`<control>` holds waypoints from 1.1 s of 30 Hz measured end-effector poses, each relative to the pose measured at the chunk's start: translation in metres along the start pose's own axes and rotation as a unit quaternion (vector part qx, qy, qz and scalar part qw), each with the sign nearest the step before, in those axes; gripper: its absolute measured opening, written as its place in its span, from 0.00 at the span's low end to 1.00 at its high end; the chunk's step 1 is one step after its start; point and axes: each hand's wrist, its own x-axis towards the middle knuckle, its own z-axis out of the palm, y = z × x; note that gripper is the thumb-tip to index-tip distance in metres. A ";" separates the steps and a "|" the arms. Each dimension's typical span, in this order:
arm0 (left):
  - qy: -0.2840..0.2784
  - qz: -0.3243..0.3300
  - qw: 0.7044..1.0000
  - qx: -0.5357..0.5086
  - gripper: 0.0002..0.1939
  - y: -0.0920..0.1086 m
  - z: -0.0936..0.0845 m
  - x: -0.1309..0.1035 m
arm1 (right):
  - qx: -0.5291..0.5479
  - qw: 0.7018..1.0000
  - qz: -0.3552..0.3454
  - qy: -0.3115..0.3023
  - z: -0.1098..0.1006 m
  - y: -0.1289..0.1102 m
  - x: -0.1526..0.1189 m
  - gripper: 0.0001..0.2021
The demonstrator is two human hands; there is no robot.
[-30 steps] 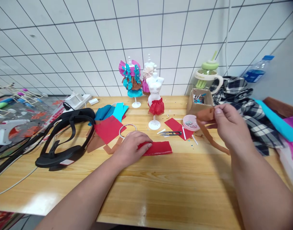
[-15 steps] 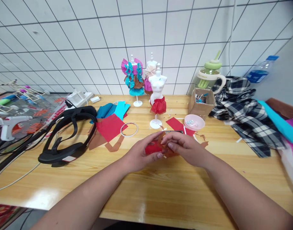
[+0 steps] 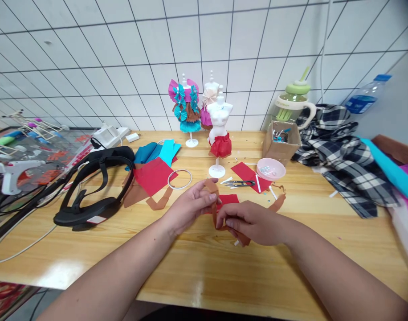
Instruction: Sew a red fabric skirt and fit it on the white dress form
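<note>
A strip of brown crepe paper (image 3: pixel 214 215) runs between my two hands, above the front middle of the table. My left hand (image 3: pixel 193 203) pinches its upper end between thumb and fingers. Lower down and to the right, my right hand (image 3: pixel 249 222) is closed on the other part, with some brown paper showing below its fingers. Behind the hands lies a red paper piece (image 3: pixel 229 199), partly covered. Thread snips (image 3: pixel 241 183) rest just beyond it. Farther back stands a small white mannequin (image 3: pixel 220 119) wearing a red skirt (image 3: pixel 221 145).
Left are a silver ring (image 3: pixel 180 179), red paper (image 3: pixel 153 176), a black headset (image 3: pixel 93 191) and a glue gun (image 3: pixel 12 175). A pink bowl (image 3: pixel 271 169) of beads, a cardboard box (image 3: pixel 281 145) and plaid cloth (image 3: pixel 337 156) are right. A dressed mannequin (image 3: pixel 187 107) stands behind.
My left hand has shifted slightly left and my right hand has come down toward me, stretching the brown strip between them. The snips and the red piece show more.
</note>
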 end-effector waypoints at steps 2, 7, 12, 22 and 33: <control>0.046 0.018 0.998 -0.027 0.22 0.002 -0.001 0.002 | 0.060 0.998 0.005 0.004 0.000 0.002 0.002 0.10; 0.159 0.071 0.981 -0.085 0.06 0.017 -0.012 0.005 | 0.256 0.967 0.015 -0.006 -0.014 0.007 0.002 0.26; 0.214 0.113 0.968 -0.070 0.06 0.033 -0.023 0.003 | 0.150 0.983 0.104 0.008 -0.047 0.011 -0.019 0.33; 0.091 0.064 0.991 0.073 0.13 0.023 -0.009 -0.005 | -0.026 0.977 0.206 -0.050 -0.087 0.002 -0.073 0.22; -0.323 -0.200 0.870 0.315 0.06 0.029 -0.001 -0.028 | 0.006 0.934 0.298 -0.196 -0.025 0.022 -0.010 0.15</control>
